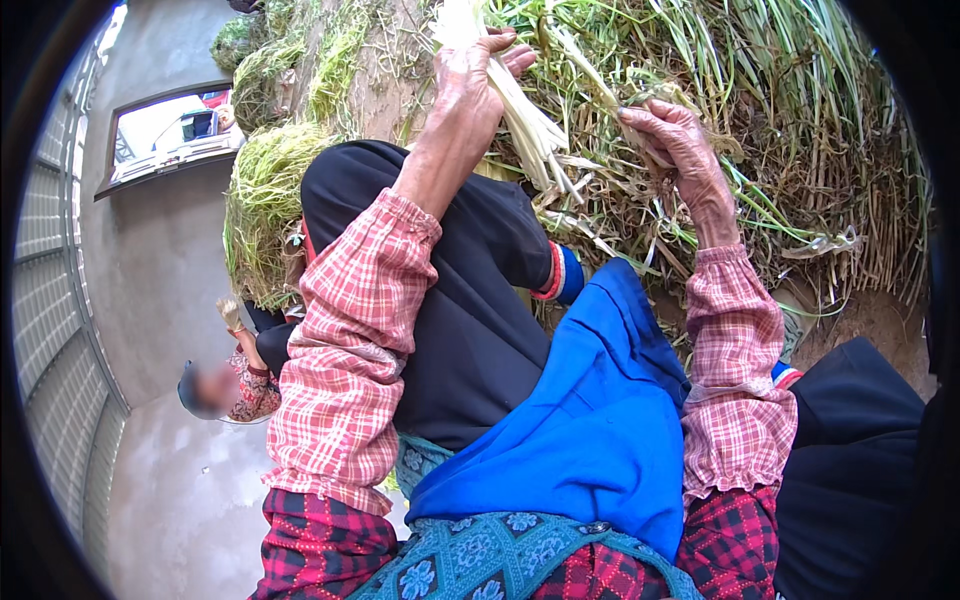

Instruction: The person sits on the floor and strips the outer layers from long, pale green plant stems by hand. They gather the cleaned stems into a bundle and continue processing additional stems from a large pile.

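At the top centre, my left hand [474, 75] holds a bundle of peeled white plant stalks [525, 124]. The stalks run across the palm, their pale ends hanging toward my knee, and some fingers are hidden behind them. My right hand [671, 142] pinches a single stalk with withered leaves [589, 64] between thumb and fingers. Beneath and beyond both hands lies a large heap of long green stalks [787, 135], with dry brown leaves mixed in. A blue cloth apron [592, 405] covers my lap between my bent knees.
To the left, another person [251, 382] sits beside a tied pile of yellow-green stalks [270, 202], one gloved hand raised. Behind is a grey wall [165, 262] with a window opening [169, 139]. Loose greens [337, 64] are scattered over the earthen floor [394, 56].
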The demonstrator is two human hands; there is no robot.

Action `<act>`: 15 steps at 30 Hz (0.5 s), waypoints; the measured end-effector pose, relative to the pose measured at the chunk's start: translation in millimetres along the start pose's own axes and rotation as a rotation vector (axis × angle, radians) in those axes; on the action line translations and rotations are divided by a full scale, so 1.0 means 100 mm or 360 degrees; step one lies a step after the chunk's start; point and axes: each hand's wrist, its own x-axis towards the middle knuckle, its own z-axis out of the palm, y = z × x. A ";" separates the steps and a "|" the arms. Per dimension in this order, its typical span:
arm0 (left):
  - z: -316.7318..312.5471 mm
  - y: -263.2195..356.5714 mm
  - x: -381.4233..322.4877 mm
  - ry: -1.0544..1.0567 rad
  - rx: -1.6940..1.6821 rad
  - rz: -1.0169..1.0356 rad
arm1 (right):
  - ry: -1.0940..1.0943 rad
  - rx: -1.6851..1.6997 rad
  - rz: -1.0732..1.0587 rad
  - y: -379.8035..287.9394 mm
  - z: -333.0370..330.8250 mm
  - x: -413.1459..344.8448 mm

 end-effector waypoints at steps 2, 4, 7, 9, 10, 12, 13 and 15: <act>-0.01 -0.06 -0.02 -0.0062 0.0012 -0.0048 | 0.0078 -0.0100 -0.0064 -0.09 0.07 -0.02; 0.04 -0.13 -0.11 -0.0118 0.0073 -0.0059 | 0.0068 -0.0103 -0.0069 -0.16 0.09 -0.03; 0.10 -0.20 -0.22 -0.0237 0.0265 -0.0152 | 0.0044 -0.0121 -0.0110 -0.18 0.13 -0.01; 0.12 -0.23 -0.22 -0.0294 0.0341 -0.0180 | 0.0146 -0.0145 -0.0178 -0.18 0.26 -0.03; 0.12 -0.25 -0.23 -0.0326 0.0371 -0.0166 | 0.0160 -0.0129 -0.0208 -0.18 0.28 -0.03; 0.13 -0.26 -0.27 -0.0389 0.0417 -0.0116 | 0.0183 -0.0092 -0.0268 -0.16 0.32 -0.03; 0.12 -0.26 -0.26 -0.0394 0.0421 -0.0117 | 0.0193 -0.0073 -0.0298 -0.15 0.33 -0.04; 0.11 -0.26 -0.22 -0.0411 0.0425 -0.0123 | 0.0232 0.0133 -0.0188 -0.12 0.31 -0.06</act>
